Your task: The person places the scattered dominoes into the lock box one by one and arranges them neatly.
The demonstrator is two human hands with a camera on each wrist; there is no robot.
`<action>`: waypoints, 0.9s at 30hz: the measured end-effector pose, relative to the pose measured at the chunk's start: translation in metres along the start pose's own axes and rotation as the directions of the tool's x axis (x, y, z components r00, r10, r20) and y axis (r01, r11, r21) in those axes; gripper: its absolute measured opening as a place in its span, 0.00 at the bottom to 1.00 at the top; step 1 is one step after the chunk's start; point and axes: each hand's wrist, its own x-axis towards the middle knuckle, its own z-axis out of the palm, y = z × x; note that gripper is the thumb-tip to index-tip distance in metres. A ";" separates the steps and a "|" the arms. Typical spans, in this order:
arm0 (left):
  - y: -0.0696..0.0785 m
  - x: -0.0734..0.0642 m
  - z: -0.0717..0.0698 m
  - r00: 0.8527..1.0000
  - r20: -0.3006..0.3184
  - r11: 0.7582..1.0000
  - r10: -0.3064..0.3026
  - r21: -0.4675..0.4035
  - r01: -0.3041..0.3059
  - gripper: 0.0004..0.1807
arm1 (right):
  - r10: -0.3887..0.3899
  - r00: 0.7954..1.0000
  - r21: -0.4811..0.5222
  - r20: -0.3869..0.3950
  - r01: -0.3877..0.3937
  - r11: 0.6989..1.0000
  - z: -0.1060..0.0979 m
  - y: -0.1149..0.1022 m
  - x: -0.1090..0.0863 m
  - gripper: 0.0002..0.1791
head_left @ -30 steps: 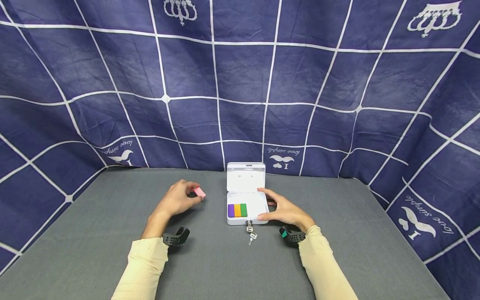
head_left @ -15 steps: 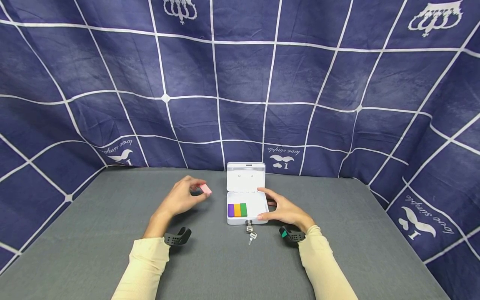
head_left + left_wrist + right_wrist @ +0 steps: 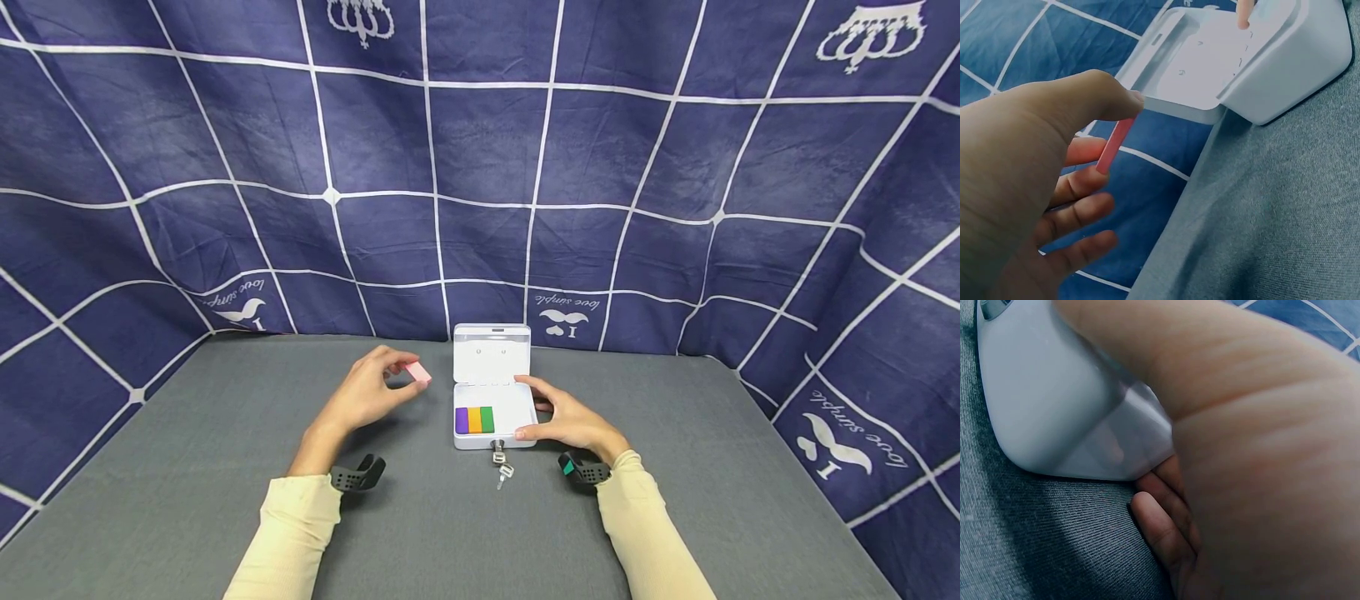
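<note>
My left hand [image 3: 363, 393] pinches a thin pink block [image 3: 418, 372] between thumb and fingertips, held left of a white metal box [image 3: 514, 407]. In the left wrist view, the pink block [image 3: 1114, 145] shows edge-on, with the other fingers loosely spread below it. The box lies with its lid [image 3: 491, 358] raised at the back. Inside, a purple block [image 3: 462, 421], an orange block [image 3: 475, 420] and a green block [image 3: 487, 419] stand side by side at the front left. My right hand [image 3: 568, 419] grips the box's right side, its thumb at the front corner.
A key sits in the lock [image 3: 498, 451] on the box's front, and a second key [image 3: 504, 477] hangs toward the grey tabletop [image 3: 435, 525]. Behind the table hangs a blue cloth [image 3: 480, 150] with white lines.
My left hand has moved right and slightly away from me with the pink block, closer to the box. The right hand and the box have stayed in place.
</note>
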 end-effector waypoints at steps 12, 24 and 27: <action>0.008 0.001 -0.001 1.000 -0.023 1.000 0.011 -0.002 -0.011 0.24 | -0.019 1.000 0.013 0.015 0.019 1.000 0.001 0.002 0.002 0.51; 0.013 0.002 0.000 0.997 -0.043 0.997 0.067 -0.024 -0.068 0.24 | -0.017 1.000 0.006 0.012 0.017 1.000 0.000 0.003 0.002 0.51; 0.014 0.002 0.000 0.996 -0.041 0.997 0.074 -0.026 -0.075 0.24 | -0.020 1.000 0.003 0.014 0.019 1.000 0.000 0.003 0.001 0.51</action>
